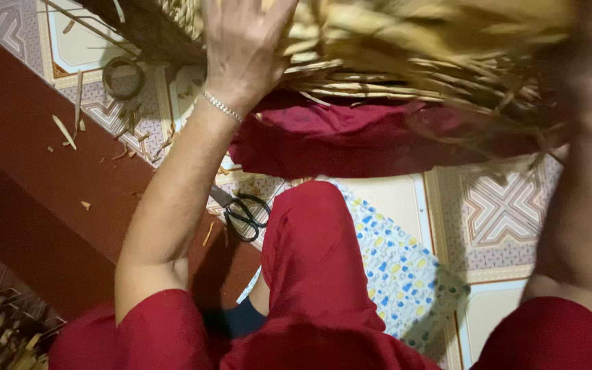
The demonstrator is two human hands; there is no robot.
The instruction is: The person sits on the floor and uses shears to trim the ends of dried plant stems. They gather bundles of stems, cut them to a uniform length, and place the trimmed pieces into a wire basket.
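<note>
Much of the woven straw piece point(405, 55), propped over the lap above the tiled floor point(508, 212), is already plaited, loose strands remaining; it is pressed by the open left hand point(244, 48), while the right hand's grip cannot be told.

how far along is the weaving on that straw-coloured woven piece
Done: a wide stretch of the straw-coloured woven reed piece is already plaited. In hand: the left hand presses on its near edge; the right arm is a blur, its hand unseen. Left: loose strand ends stick out unfinished, and black-handled scissors lie unused on the tiled floor.
</note>
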